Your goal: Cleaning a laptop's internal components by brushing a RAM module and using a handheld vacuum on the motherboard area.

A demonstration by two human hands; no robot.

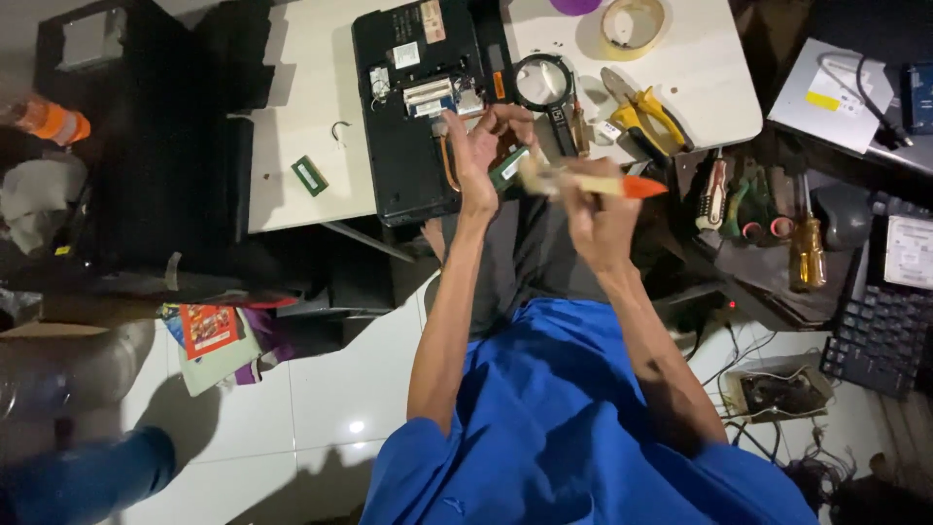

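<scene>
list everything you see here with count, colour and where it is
laptop: 1, black, base up on white table
memory module: 1, green, table left of laptop
second module: 1, green, in left hand
brush: 1, pale handle, orange end, in right hand
magnifier: 1, black rim, right of laptop
tape roll: 1, tan, table top
cutters: 1, yellow handles, table right
screwdrivers: several, mixed, dark tray
keyboard: 1, black, far right
left hand: 1
right hand: 1
</scene>
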